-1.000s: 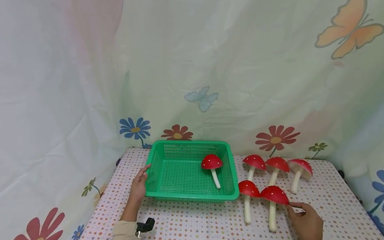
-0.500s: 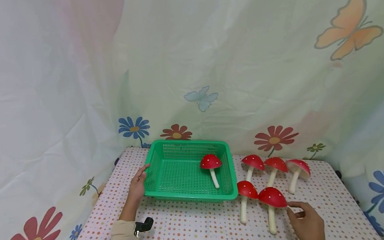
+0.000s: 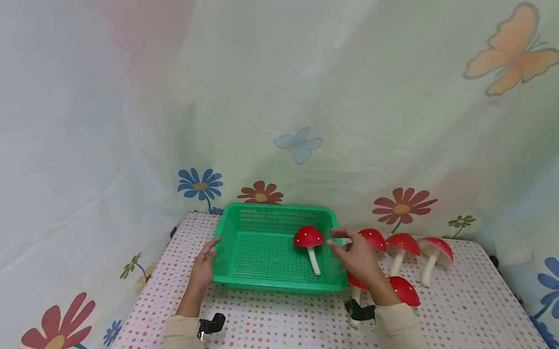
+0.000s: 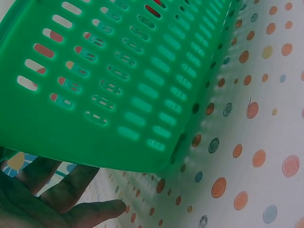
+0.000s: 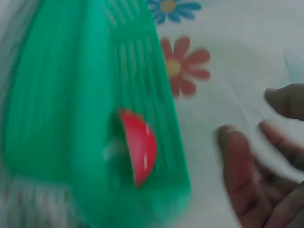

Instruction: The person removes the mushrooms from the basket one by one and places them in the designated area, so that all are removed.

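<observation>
A: Left hand point(image 3: 202, 270) flat against the left wall of the basket point(image 3: 249, 279), fingers straight, nothing gripped. Basket sits on the counter point(image 3: 284, 340), one mushroom point(image 3: 308, 237) lying inside near its right wall.

B: Handling?

A: Thin perforated plastic, probably light and a bit flexy; take it by the rims on both sides. Mushroom looks light and rigid; pinch the stem.

B: Right hand point(image 3: 359, 259)?

A: Loose, fingers relaxed, holding nothing, at the basket's right rim. Loose mushrooms point(image 3: 405, 244) on the counter beside it.

B: Change?

A: A second ago it was down by the front mushroom; now up at the basket. Left hand unmoved.
</observation>
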`<state>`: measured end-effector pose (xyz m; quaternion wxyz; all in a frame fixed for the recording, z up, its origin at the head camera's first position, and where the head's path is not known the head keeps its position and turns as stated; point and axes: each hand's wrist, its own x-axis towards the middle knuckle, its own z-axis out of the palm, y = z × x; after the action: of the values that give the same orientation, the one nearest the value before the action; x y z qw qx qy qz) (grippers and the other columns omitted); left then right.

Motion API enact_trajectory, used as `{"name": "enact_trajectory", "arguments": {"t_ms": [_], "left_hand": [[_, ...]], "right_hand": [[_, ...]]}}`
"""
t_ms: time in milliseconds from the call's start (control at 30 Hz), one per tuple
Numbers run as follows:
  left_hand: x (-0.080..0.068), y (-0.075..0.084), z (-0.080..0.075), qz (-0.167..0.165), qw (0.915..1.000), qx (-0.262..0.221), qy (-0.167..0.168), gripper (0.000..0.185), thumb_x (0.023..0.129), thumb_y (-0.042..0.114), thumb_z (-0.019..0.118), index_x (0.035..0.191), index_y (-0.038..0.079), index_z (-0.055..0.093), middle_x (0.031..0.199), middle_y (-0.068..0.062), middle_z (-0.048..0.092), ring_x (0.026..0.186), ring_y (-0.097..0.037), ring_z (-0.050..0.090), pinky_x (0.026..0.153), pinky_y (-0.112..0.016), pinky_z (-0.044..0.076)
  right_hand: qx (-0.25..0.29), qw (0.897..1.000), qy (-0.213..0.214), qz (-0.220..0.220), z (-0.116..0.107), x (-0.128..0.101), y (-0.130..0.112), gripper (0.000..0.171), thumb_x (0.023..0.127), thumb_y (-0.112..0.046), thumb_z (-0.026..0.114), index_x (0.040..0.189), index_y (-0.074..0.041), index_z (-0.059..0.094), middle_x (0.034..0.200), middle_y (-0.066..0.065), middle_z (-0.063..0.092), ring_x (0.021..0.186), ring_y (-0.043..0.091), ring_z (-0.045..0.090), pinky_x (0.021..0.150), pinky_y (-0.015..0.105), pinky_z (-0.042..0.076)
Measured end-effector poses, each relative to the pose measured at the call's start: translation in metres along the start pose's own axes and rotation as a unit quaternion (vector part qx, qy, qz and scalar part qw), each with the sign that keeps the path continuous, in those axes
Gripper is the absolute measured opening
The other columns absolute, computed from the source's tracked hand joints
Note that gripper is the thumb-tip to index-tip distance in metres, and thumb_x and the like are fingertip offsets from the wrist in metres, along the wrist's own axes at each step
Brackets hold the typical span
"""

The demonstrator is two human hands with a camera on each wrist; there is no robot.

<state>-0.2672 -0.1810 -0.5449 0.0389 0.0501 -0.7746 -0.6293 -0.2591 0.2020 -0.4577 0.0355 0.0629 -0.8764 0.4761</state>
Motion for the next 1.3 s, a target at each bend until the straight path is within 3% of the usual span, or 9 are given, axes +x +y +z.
{"name": "enact_trajectory", "arguments": {"t_ms": [100, 233, 367, 500, 600, 767, 867, 1067, 1300], "left_hand": [[0.002, 0.0, 0.002, -0.002, 1.0, -0.004, 0.002, 0.043, 0.109, 0.027, 0.033, 0.149, 0.019, 0.044, 0.163, -0.013, 0.024, 0.152, -0.039, 0.014, 0.121, -0.06, 0.012], [0.002, 0.0, 0.003, -0.008, 0.9999, -0.003, 0.01, 0.042, 0.109, 0.028, 0.033, 0.148, 0.022, 0.045, 0.163, -0.01, 0.026, 0.152, -0.037, 0.014, 0.121, -0.06, 0.013], [0.002, -0.002, 0.003, -0.008, 0.9999, -0.001, 0.012, 0.042, 0.109, 0.029, 0.033, 0.148, 0.023, 0.045, 0.163, -0.011, 0.025, 0.152, -0.038, 0.015, 0.121, -0.06, 0.014], [0.002, -0.004, 0.003, -0.002, 1.0, -0.003, 0.004, 0.042, 0.108, 0.029, 0.034, 0.148, 0.02, 0.045, 0.163, -0.013, 0.025, 0.151, -0.04, 0.015, 0.121, -0.061, 0.014], [0.001, -0.004, 0.003, 0.003, 1.0, -0.003, -0.004, 0.042, 0.109, 0.027, 0.034, 0.149, 0.018, 0.044, 0.162, -0.015, 0.026, 0.151, -0.041, 0.016, 0.12, -0.061, 0.015], [0.001, -0.003, 0.002, 0.001, 1.0, 0.003, 0.004, 0.042, 0.109, 0.028, 0.033, 0.148, 0.021, 0.045, 0.162, -0.012, 0.028, 0.151, -0.039, 0.018, 0.12, -0.061, 0.016], [0.002, -0.001, 0.001, -0.004, 0.9999, 0.007, 0.01, 0.042, 0.109, 0.029, 0.032, 0.148, 0.024, 0.045, 0.163, -0.01, 0.028, 0.151, -0.038, 0.017, 0.12, -0.061, 0.016], [0.003, -0.001, -0.001, -0.001, 0.9999, -0.002, 0.011, 0.042, 0.109, 0.027, 0.032, 0.148, 0.022, 0.045, 0.163, -0.01, 0.027, 0.152, -0.037, 0.016, 0.121, -0.059, 0.014], [0.006, -0.004, 0.002, 0.019, 0.9998, -0.008, 0.007, 0.041, 0.109, 0.023, 0.033, 0.148, 0.017, 0.046, 0.161, -0.012, 0.029, 0.151, -0.037, 0.017, 0.121, -0.059, 0.016]], "right_hand": [[0.034, 0.995, -0.077, 0.058, 0.016, 0.026, -0.012, 0.057, 0.099, -0.026, 0.061, 0.145, -0.001, 0.04, 0.144, 0.027, 0.046, 0.087, 0.032, 0.072, 0.056, 0.034, 0.059], [0.038, 0.983, -0.134, 0.121, 0.031, 0.055, -0.019, 0.068, 0.101, -0.028, 0.056, 0.152, 0.002, 0.023, 0.151, 0.032, 0.034, 0.098, 0.042, 0.07, 0.062, 0.04, 0.061], [0.017, 0.975, -0.147, 0.166, 0.038, 0.074, -0.018, 0.073, 0.101, -0.031, 0.053, 0.154, 0.002, 0.016, 0.152, 0.032, 0.032, 0.086, 0.036, 0.073, 0.064, 0.04, 0.061], [-0.006, 0.969, -0.163, 0.185, 0.042, 0.083, -0.011, 0.075, 0.101, -0.03, 0.052, 0.154, 0.007, 0.014, 0.154, 0.033, 0.029, 0.062, 0.022, 0.071, 0.057, 0.032, 0.059], [-0.016, 0.968, -0.168, 0.186, 0.046, 0.083, -0.007, 0.075, 0.102, -0.03, 0.052, 0.152, 0.011, 0.015, 0.152, 0.034, 0.032, 0.056, 0.016, 0.068, 0.054, 0.029, 0.057], [-0.002, 0.983, -0.129, 0.133, 0.05, 0.084, -0.017, 0.063, 0.1, -0.032, 0.054, 0.146, 0.008, 0.037, 0.117, 0.031, 0.065, 0.06, 0.021, 0.071, 0.054, 0.034, 0.058], [0.02, 0.99, -0.1, 0.093, 0.052, 0.088, -0.023, 0.051, 0.101, -0.03, 0.054, 0.14, 0.002, 0.049, 0.101, 0.023, 0.073, 0.06, 0.022, 0.069, 0.051, 0.036, 0.056], [0.0, 0.995, -0.096, -0.003, 0.065, 0.096, -0.011, 0.04, 0.099, -0.02, 0.061, 0.135, -0.004, 0.057, 0.116, 0.02, 0.068, 0.069, 0.024, 0.068, 0.047, 0.032, 0.049], [0.005, 0.984, -0.155, -0.083, 0.09, 0.093, -0.021, 0.035, 0.097, -0.019, 0.064, 0.13, -0.01, 0.063, 0.127, 0.019, 0.062, 0.084, 0.038, 0.067, 0.052, 0.033, 0.05]]}}
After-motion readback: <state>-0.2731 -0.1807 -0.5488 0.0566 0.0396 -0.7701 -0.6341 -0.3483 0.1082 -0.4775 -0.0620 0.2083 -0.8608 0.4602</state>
